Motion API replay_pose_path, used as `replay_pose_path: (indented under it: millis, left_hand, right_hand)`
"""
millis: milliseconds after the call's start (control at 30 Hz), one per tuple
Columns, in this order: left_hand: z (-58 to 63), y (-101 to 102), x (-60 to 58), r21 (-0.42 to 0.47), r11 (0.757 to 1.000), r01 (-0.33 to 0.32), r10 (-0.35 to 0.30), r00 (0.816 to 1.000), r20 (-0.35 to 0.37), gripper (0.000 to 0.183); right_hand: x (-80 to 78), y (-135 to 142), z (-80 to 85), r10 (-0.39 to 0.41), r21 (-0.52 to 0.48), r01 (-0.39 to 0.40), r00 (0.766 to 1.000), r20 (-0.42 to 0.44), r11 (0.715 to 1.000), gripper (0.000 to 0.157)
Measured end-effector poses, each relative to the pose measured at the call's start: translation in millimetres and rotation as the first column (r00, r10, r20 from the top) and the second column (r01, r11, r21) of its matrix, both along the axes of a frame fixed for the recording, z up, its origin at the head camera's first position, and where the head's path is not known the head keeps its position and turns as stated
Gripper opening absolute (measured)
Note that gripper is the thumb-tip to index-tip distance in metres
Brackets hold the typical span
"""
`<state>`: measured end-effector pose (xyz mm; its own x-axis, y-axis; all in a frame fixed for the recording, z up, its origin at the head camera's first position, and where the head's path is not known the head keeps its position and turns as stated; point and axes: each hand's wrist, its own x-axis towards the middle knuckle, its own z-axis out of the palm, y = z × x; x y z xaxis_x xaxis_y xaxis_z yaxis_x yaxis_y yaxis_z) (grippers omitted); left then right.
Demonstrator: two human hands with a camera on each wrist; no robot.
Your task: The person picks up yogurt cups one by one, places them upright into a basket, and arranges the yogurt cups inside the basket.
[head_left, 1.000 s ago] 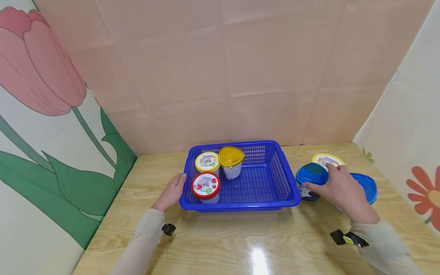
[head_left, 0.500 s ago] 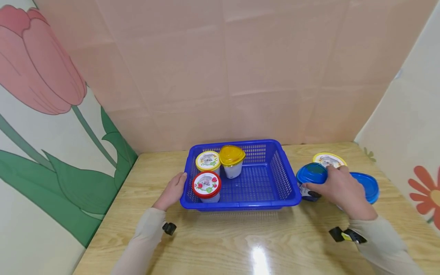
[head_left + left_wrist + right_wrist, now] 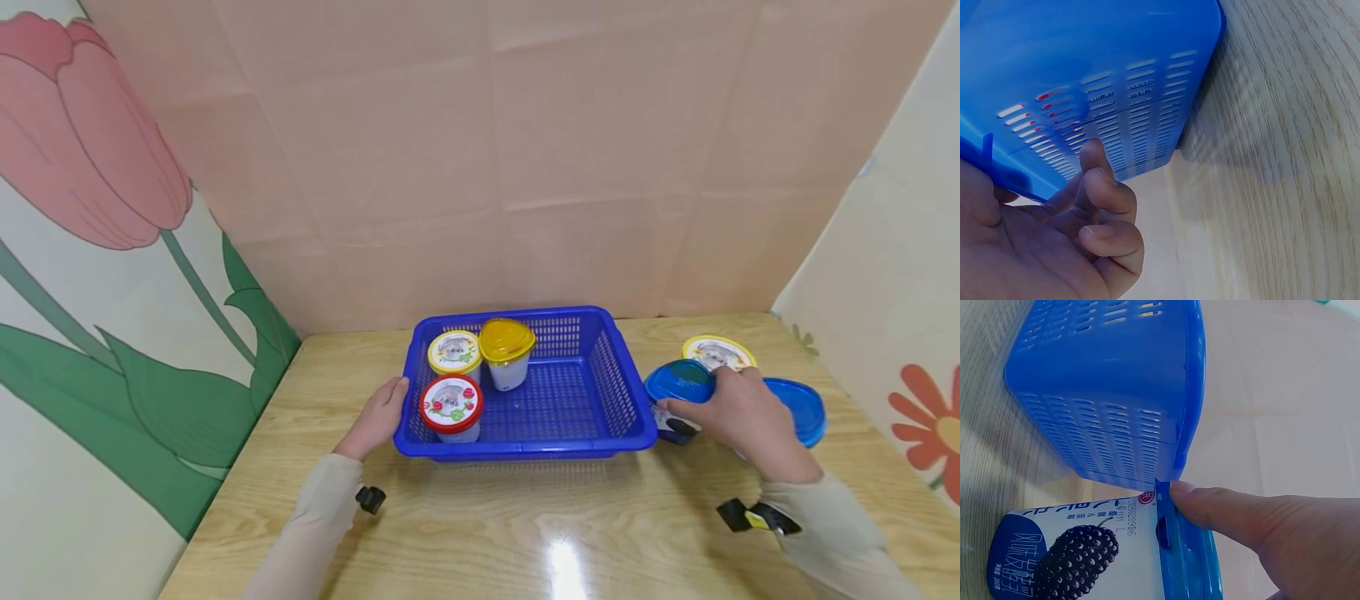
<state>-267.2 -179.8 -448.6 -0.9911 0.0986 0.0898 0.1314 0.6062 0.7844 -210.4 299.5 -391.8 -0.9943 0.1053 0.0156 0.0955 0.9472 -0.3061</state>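
My left hand (image 3: 378, 419) holds the left rim of a blue plastic basket (image 3: 525, 451), its thumb at the rim and its curled fingers outside the slotted wall. To the basket's right, my right hand (image 3: 752, 414) grips a yogurt cup (image 3: 679, 382) by its blue lid. The thumb presses the lid's edge in the right wrist view, where a blackberry picture shows on the cup's side (image 3: 1085, 550). The other fingers are mostly hidden. Inside the basket, at the left, stand a red-lidded cup (image 3: 452, 403), a yellow-and-white-lidded cup (image 3: 454, 352) and a cup with a clear yellow lid (image 3: 507, 342).
Behind the right hand is another yellow-rimmed cup (image 3: 717, 352). A larger blue-lidded container (image 3: 801, 410) stands to that hand's right, partly hidden by it. The wooden table (image 3: 465, 533) meets a pinkish covered wall (image 3: 465, 167) at the back.
The blue-lidded yogurt cup has turned and tilted slightly in the right hand. Both hands, the basket and the cups inside stay in place.
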Motion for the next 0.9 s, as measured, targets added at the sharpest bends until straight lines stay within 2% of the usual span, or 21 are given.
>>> replay_pose_path:
  millis: [467,633,900]
  left_hand:
    - [-1.3,-2.5,-1.3,0.019,1.000,0.005,-0.006,1.000,0.025,0.045]
    - [-2.7,-7.1,-2.5,0.056,0.998,0.002,-0.005,0.999,0.054,0.043]
    - [-5.5,-7.6,0.4,0.087,0.996,0.006,-0.010,0.999,0.045,0.041]
  right_hand:
    - [2.6,-1.2,0.5,-0.012,-0.021,0.010,0.997,-0.076,1.000,0.111]
    - [3.6,-1.6,2.3,-0.026,-0.023,0.024,0.996,-0.088,0.999,0.115]
    - [4.0,-1.7,4.1,-0.053,-0.030,0.050,0.995,-0.090,0.998,0.123]
